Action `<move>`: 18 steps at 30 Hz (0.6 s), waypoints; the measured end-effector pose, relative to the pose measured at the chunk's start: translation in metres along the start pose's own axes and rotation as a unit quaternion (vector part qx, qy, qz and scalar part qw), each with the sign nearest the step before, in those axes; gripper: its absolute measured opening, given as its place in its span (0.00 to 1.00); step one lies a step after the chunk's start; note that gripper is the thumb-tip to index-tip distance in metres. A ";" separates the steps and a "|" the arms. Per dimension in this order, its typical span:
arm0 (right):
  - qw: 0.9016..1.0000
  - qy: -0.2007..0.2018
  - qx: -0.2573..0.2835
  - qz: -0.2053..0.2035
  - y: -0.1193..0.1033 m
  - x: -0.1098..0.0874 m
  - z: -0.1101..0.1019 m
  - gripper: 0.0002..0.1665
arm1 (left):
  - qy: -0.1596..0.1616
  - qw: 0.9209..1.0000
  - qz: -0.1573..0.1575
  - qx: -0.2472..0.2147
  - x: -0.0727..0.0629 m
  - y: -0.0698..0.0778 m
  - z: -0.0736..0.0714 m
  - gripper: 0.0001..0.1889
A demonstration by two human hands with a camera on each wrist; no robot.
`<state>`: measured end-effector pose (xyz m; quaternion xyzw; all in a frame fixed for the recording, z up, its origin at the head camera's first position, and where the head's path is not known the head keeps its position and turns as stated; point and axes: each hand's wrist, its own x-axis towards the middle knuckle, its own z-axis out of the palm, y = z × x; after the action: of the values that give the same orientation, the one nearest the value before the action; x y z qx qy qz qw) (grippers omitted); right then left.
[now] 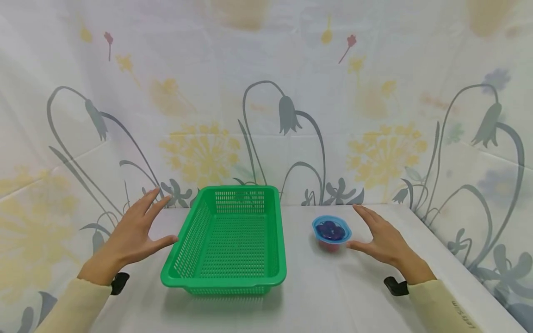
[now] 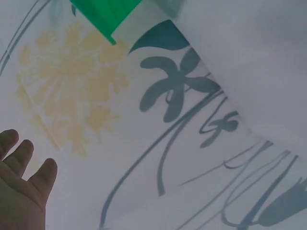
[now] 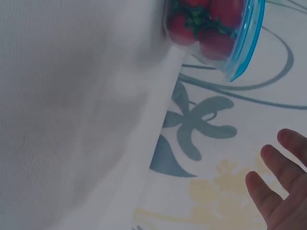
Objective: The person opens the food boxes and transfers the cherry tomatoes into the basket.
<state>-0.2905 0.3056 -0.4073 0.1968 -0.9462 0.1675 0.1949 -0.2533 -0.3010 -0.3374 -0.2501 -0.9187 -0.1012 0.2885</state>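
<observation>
A green plastic basket (image 1: 233, 281) with perforated sides stands on the white table, left of centre in the head view. To its right sits a small clear tub with a blue lid (image 1: 331, 230). The right wrist view shows red tomatoes (image 3: 220, 43) with green stems inside that tub. My left hand (image 1: 131, 233) hovers beside the basket's left side, fingers spread, holding nothing. Just right of the tub is my right hand (image 1: 385, 240), its fingers extended and thumb near the lid; whether the thumb touches it I cannot tell.
A white cloth printed with grey and yellow flowers (image 1: 287, 113) hangs behind the table and at both sides. The white tabletop (image 1: 325, 296) extends in front of the basket and the tub.
</observation>
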 end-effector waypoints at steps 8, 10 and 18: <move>0.999 0.002 0.036 0.007 -0.011 0.003 0.008 0.61 | -0.030 0.999 0.036 -0.025 0.033 0.029 0.000 0.51; 0.999 0.000 0.048 0.010 -0.013 0.004 0.010 0.61 | -0.036 0.998 0.048 -0.028 0.042 0.037 0.001 0.52; 0.995 0.008 0.096 0.013 -0.022 0.011 0.018 0.62 | -0.049 0.992 0.106 -0.055 0.073 0.069 0.010 0.51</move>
<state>-0.2956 0.2758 -0.4133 0.2007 -0.9265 0.2621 0.1805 -0.2745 -0.2096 -0.3003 -0.3662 -0.8932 -0.1076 0.2378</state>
